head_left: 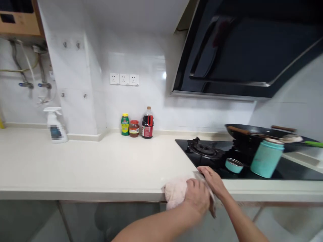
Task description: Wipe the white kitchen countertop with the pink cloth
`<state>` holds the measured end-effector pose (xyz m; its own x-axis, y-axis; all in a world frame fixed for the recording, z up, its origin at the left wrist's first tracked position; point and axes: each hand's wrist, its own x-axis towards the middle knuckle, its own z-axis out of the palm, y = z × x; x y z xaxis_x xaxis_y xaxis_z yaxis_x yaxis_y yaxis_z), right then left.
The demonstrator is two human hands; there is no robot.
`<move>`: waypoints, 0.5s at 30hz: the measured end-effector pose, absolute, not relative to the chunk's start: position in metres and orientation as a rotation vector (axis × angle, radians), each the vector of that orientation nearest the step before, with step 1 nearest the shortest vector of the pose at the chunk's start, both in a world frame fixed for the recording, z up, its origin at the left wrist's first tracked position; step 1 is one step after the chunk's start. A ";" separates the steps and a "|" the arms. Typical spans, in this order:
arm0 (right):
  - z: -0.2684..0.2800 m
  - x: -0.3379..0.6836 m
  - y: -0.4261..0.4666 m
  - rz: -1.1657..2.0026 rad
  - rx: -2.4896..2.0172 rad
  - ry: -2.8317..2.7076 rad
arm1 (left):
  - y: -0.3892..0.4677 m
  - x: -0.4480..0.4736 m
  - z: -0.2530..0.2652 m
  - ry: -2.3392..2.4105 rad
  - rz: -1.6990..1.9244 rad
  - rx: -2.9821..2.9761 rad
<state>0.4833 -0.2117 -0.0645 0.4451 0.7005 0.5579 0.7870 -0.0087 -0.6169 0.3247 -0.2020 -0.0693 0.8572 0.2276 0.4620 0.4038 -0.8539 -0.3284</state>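
A pale pink cloth [176, 193] lies bunched over the front edge of the white countertop [101, 164]. My left hand [197, 196] is closed on it, fingers curled and pressing down. Close beside, at the front left corner of the stove, is my right hand [213, 181], its fingers bent over a thin greyish piece [211, 196] with a brownish lower end. That piece hangs between my hands past the counter edge; whether it belongs to the cloth I cannot tell. The right palm and part of the fingers are hidden.
The black gas stove [202, 161] carries a small teal bowl-like cup [234, 165], a teal canister [267, 159] and a large wok [252, 129] with utensils. Against the wall stand a green bottle [125, 125], a red-lidded jar [134, 129], a dark sauce bottle [147, 124] and a spray bottle [55, 126]. Overhead hangs a range hood [227, 50].
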 end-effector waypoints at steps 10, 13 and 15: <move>-0.081 0.502 -0.210 -0.207 -1.823 -1.406 | -0.195 0.293 -0.066 -0.228 -0.663 -2.572; -0.080 0.507 -0.209 -0.237 -1.866 -1.405 | -0.186 0.265 -0.063 -0.200 -0.702 -2.573; -0.082 0.512 -0.208 -0.297 -1.904 -1.414 | -0.179 0.236 -0.063 -0.233 -0.745 -2.546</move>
<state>0.5119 -0.2076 -0.0821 0.3674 0.7306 0.5755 0.9006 -0.1249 -0.4164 0.2360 -0.1787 -0.0627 0.8379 0.0292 0.5450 0.2866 -0.8733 -0.3939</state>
